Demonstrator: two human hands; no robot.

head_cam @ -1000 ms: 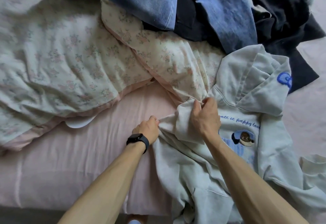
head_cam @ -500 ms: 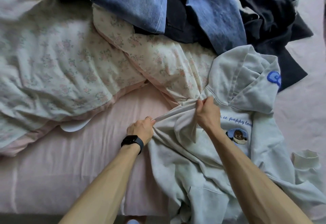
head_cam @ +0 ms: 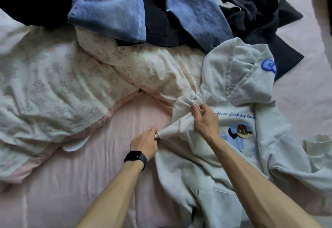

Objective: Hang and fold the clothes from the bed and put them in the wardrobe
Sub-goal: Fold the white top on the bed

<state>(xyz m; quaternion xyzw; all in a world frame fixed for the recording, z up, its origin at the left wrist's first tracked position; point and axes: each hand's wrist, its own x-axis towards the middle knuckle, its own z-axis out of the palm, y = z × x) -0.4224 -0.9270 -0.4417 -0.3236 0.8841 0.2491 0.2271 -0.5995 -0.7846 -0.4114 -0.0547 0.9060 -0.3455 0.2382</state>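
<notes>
A pale grey-blue hoodie point(head_cam: 239, 84) with blue script and an embroidered figure on its chest lies face up on the right of the pink bed sheet point(head_cam: 100, 156). Its left sleeve is bunched near the shoulder. My left hand point(head_cam: 144, 142), with a black watch on the wrist, pinches the end of that bunched sleeve. My right hand point(head_cam: 204, 120) grips the same sleeve fabric close to the shoulder seam. The sleeve is stretched taut between both hands.
A floral duvet point(head_cam: 53, 87) covers the left and middle of the bed. Blue jeans point(head_cam: 111, 8) and dark garments point(head_cam: 251, 12) are piled at the far side. The hoodie's other cuff point(head_cam: 316, 145) lies at the right.
Both hands have kept their hold on the sleeve. My right hand has shifted its fingers on the bunched fabric, and the sleeve is drawn tighter between the hands.
</notes>
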